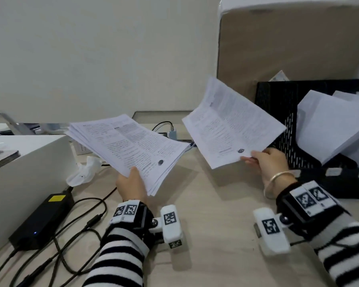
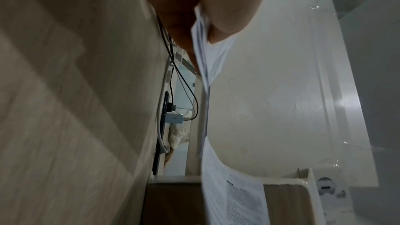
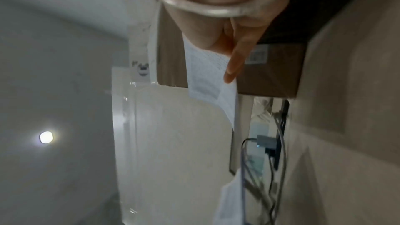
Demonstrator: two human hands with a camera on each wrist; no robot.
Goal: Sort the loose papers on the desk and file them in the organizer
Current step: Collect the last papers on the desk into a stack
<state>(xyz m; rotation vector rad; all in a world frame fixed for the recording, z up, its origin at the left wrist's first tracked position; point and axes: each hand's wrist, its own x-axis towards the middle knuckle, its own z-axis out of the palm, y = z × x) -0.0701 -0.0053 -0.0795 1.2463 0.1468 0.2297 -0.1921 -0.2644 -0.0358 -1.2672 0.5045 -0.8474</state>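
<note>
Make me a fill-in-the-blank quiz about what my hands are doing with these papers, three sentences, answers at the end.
1. The left hand grips a thick ____ of printed pages above the desk.
2. The right hand pinches a thin set of pages beside the ____ mesh organizer.
3. On the right wrist sits a metal ____.

Missing words: stack; black; bangle

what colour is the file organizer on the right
Black, with perforated mesh sides; the organizer shows best in the head view.
</note>
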